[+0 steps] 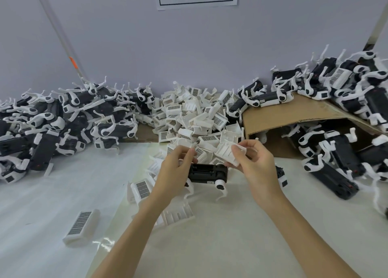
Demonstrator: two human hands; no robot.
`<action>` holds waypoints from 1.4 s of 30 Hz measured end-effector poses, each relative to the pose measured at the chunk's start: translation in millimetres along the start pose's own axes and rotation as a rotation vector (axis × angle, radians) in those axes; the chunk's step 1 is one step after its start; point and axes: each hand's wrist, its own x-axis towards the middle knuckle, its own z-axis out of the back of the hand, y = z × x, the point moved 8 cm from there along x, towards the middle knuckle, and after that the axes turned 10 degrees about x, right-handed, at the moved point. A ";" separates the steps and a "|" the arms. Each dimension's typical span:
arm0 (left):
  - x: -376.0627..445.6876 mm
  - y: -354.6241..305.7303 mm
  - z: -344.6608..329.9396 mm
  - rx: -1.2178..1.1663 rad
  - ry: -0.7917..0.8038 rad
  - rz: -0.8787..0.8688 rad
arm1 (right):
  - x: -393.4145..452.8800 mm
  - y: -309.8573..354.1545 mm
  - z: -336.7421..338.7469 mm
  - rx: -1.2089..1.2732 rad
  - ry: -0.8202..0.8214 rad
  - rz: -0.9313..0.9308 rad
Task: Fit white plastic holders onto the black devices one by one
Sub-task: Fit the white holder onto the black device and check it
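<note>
A black device [207, 172] sits low above the white surface [231, 235], gripped at its left end by the left hand [174, 172]. The right hand [254, 164] pinches a white holder [227, 151] in curled fingers just above it. Behind lies a heap of holders [195, 118]; finished devices [63, 118] flank both sides, beside cardboard [294, 112]. Label writing is unreadable.
</note>
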 end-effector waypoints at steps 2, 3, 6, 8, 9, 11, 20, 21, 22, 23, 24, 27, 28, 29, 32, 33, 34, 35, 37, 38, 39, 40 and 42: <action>0.0 -0.8 0.4 0.002 0.000 -0.004 | 2.3 -0.8 1.9 0.037 -0.009 -0.023; 0.2 -1.0 0.5 0.005 0.001 -0.005 | 3.4 -1.4 1.9 0.048 0.000 -0.036; 0.0 -2.4 -2.0 0.028 0.005 -0.027 | 5.0 -3.6 -2.6 0.121 0.070 -0.093; -1.6 -5.0 -4.6 0.035 -0.002 -0.057 | 5.6 -4.3 -7.8 0.145 0.121 -0.115; -2.9 -6.9 -5.7 0.033 -0.008 -0.078 | 5.7 -3.9 -10.3 0.146 0.148 -0.116; -5.1 -11.4 -9.0 0.038 -0.006 -0.135 | 3.9 -2.0 -17.5 0.121 0.245 -0.119; -11.0 -27.0 -13.0 0.080 0.043 -0.292 | -14.6 6.9 -38.3 -0.254 0.419 0.130; -10.8 -25.1 -13.4 0.059 0.046 -0.269 | -15.7 8.4 -38.5 -0.200 0.403 0.141; -10.9 -22.9 -14.2 0.038 0.044 -0.245 | -16.5 10.8 -38.3 -0.152 0.393 0.158; -11.0 -20.3 -15.0 0.016 0.042 -0.218 | -17.4 13.9 -38.8 -0.134 0.390 0.183; -11.4 -17.6 -15.9 -0.012 0.043 -0.190 | -18.7 17.5 -39.4 -0.160 0.392 0.220; -13.1 -12.3 -17.1 -0.116 0.056 -0.128 | -23.9 20.3 -42.4 -0.483 0.424 0.350; -13.9 -12.5 -17.6 -0.146 0.067 -0.123 | -26.3 16.9 -45.6 -0.620 0.460 0.378; -14.6 -13.1 -17.9 -0.167 0.074 -0.126 | -29.1 12.0 -49.7 -0.744 0.500 0.399; -14.3 -10.5 -14.9 -0.181 0.068 -0.095 | -35.0 2.3 -57.7 -0.904 0.582 0.415; -13.5 -9.5 -14.5 -0.174 0.073 -0.080 | -35.5 3.2 -57.7 -0.895 0.604 0.409; -12.7 -9.6 -14.8 -0.156 0.082 -0.078 | -35.8 3.8 -57.0 -0.892 0.633 0.395; -11.4 -10.2 -15.6 -0.121 0.091 -0.087 | -35.4 3.7 -55.6 -0.902 0.663 0.369; -9.5 -13.5 -16.9 -0.049 0.102 -0.115 | -33.4 1.0 -52.3 -0.954 0.710 0.307; -8.9 -14.8 -17.4 -0.033 0.108 -0.124 | -32.0 -0.2 -50.9 -0.982 0.721 0.289; -8.9 -14.9 -18.2 -0.028 0.118 -0.127 | -31.3 -0.4 -50.2 -0.994 0.722 0.286; -8.9 -15.0 -18.3 -0.025 0.128 -0.132 | -31.0 0.5 -50.5 -0.987 0.719 0.293; -10.5 -15.8 -18.2 -0.042 0.147 -0.145 | -31.2 3.8 -52.1 -0.963 0.711 0.324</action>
